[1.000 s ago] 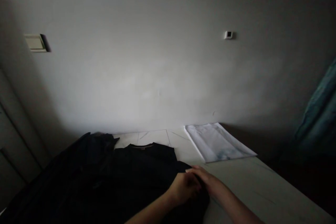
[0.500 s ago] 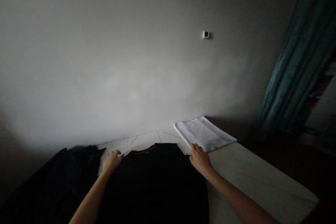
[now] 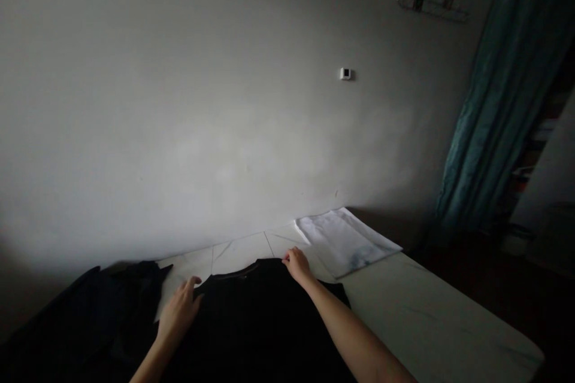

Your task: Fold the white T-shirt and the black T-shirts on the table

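A black T-shirt (image 3: 251,323) lies spread on the table, its neckline toward the wall. My right hand (image 3: 295,263) pinches the top edge of the shirt at the shoulder, just right of the neckline. At the shirt's left shoulder is my left hand (image 3: 178,305), open, with a gap between thumb and forefinger. Whether its fingertips touch the cloth I cannot tell. The lower part of the shirt runs out of view.
A folded white cloth (image 3: 348,242) lies by the wall on the marble-patterned table (image 3: 431,305). Dark clothing (image 3: 99,317) is heaped at the left. A teal curtain (image 3: 485,114) hangs at the right; a wire shelf (image 3: 433,9) and small white device (image 3: 345,73) are on the wall.
My right hand has moved left along the shirt's shoulder, from its outer end to beside the neckline. My left hand has shifted slightly left and nearer, its thumb and forefinger apart. The view has tilted up a little.
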Available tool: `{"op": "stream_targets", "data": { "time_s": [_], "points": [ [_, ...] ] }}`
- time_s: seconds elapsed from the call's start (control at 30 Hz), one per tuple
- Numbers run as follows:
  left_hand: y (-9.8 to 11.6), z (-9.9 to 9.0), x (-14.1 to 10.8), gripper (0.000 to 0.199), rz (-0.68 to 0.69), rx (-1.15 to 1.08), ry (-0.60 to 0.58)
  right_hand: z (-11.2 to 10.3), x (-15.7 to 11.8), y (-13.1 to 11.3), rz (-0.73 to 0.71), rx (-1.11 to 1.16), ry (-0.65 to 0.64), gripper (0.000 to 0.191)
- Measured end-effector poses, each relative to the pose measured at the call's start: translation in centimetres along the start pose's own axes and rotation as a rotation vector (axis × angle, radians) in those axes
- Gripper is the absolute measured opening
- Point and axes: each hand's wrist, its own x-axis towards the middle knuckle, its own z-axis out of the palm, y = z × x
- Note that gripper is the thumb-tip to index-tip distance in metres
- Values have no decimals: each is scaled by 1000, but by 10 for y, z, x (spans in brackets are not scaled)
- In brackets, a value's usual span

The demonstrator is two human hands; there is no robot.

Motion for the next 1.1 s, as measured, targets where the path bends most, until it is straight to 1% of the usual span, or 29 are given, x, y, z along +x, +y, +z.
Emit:
{"op": "stream_targets", "data": {
  "time_s": [0.07, 0.1, 0.13, 0.17, 0.23, 0.33, 0.4, 0.47, 0.5, 0.57, 0.63, 0.67, 0.7, 0.77, 0.87, 0.93, 0.97, 1.03, 1.07, 1.1],
  "points": [
    [13, -4, -13, 33, -39, 116, 107, 2, -2, -9, -56, 55, -16, 12],
    [22, -6, -17, 33, -42, 124, 133, 0, -4, -16, -95, 80, -27, 11],
    [32, -6, -19, 32, -32, 82, 134, -2, -7, -24, -142, 115, -46, 9],
    [43, -6, -19, 31, -11, -4, 113, -7, -10, -33, -198, 169, -74, 8],
    [63, -4, -14, 29, 40, -259, 56, -22, -20, -52, -323, 320, -150, 5],
    [85, 5, 0, 35, 19, -773, -84, -52, -34, -76, -458, 515, -237, 3],
    [95, 13, 7, 46, -26, -1010, -182, -70, -40, -84, -481, 540, -247, 3],
    [102, 23, 8, 56, -37, -1108, -249, -82, -43, -86, -478, 535, -232, 6],
    [105, 27, 7, 58, -24, -1169, -272, -86, -43, -84, -472, 525, -222, 9],
    [109, 36, 4, 56, -20, -1385, -333, -90, -43, -80, -457, 488, -204, 14],
    [112, 41, 2, 55, -59, -1621, -374, -90, -41, -75, -445, 436, -204, 19],
    [112, 41, 1, 54, -85, -1714, -366, -90, -40, -73, -436, 410, -204, 20],
    [113, 39, 1, 54, -101, -1777, -332, -90, -40, -71, -426, 389, -201, 22],
    [113, 29, -1, 52, -88, -1870, -214, -90, -39, -70, -399, 359, -182, 25],
    [113, 4, -7, 49, -28, -1900, -38, -91, -41, -73, -361, 341, -156, 28],
    [113, -13, -13, 48, 24, -1845, 36, -93, -44, -78, -349, 362, -144, 31],
    [112, -21, -16, 50, 56, -1780, 68, -93, -45, -80, -348, 384, -138, 31],
    [112, -35, -22, 56, 119, -1559, 151, -95, -49, -85, -362, 444, -130, 29],
    [111, -41, -25, 54, 147, -1415, 197, -96, -51, -87, -371, 481, -130, 26],
    [111, -46, -28, 48, 175, -1268, 242, -96, -53, -88, -373, 526, -136, 23]
  ]
}}
